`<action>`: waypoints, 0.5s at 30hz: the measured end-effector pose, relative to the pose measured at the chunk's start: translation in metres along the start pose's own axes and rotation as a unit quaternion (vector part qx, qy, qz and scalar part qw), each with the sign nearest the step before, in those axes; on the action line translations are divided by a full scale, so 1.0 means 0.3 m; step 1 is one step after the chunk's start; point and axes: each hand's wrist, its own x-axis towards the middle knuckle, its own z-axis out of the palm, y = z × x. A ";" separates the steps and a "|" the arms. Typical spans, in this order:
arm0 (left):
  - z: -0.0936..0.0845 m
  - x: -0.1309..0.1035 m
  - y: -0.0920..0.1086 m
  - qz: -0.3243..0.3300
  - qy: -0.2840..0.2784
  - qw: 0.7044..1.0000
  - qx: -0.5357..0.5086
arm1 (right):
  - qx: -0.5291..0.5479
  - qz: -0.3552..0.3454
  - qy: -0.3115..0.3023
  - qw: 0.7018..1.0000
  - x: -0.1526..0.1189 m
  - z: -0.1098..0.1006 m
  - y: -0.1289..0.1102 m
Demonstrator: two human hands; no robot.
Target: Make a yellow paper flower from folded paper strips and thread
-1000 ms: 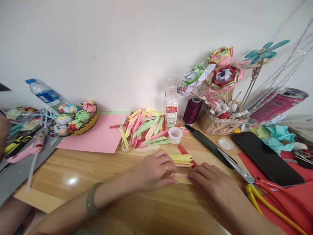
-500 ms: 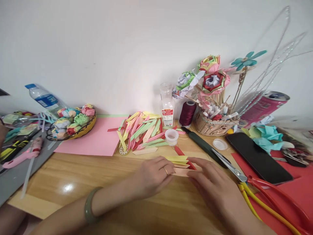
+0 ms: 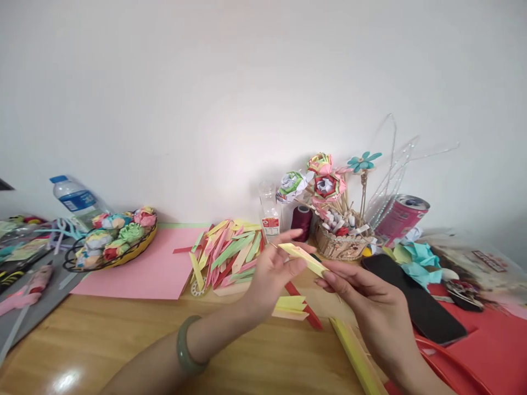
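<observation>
A folded yellow paper strip [image 3: 303,258] is raised above the table, slanting between both hands. My right hand [image 3: 366,302] pinches its lower right end between thumb and fingers. At its upper left part, my left hand [image 3: 272,271] holds the strip with the thumb in front and the fingers behind. Below the hands, yellow and peach strips [image 3: 290,307] lie on the wooden table beside a red strip [image 3: 304,307]. A heap of coloured folded strips [image 3: 233,252] is just left of my left hand.
Pink paper [image 3: 164,263] lies under a basket of paper flowers [image 3: 119,238]. Behind my hands stand a clear bottle [image 3: 269,211], a purple thread spool [image 3: 302,219] and a flower pot [image 3: 341,241]. At right are a black phone [image 3: 415,296] and red scissor handles [image 3: 444,362].
Both hands have risen from the table, now with a yellow strip between them. The other strips stay on the table. The camera has tilted upward, and a long yellow strip shows by my right forearm.
</observation>
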 end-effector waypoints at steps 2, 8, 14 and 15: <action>0.035 0.008 -0.004 -0.008 -0.036 0.999 -0.014 | 0.020 0.004 -0.006 1.000 0.007 0.008 0.002; 0.058 0.051 0.031 -0.081 -0.036 0.982 -0.166 | -0.262 -0.270 -0.031 0.926 0.042 -0.065 0.025; 0.028 0.075 0.029 -0.170 -0.076 0.957 -0.223 | -0.357 -0.315 -0.089 0.875 0.093 -0.098 0.007; 0.028 0.075 0.023 -0.177 -0.082 0.954 -0.230 | -0.358 -0.313 -0.104 0.873 0.100 -0.092 0.005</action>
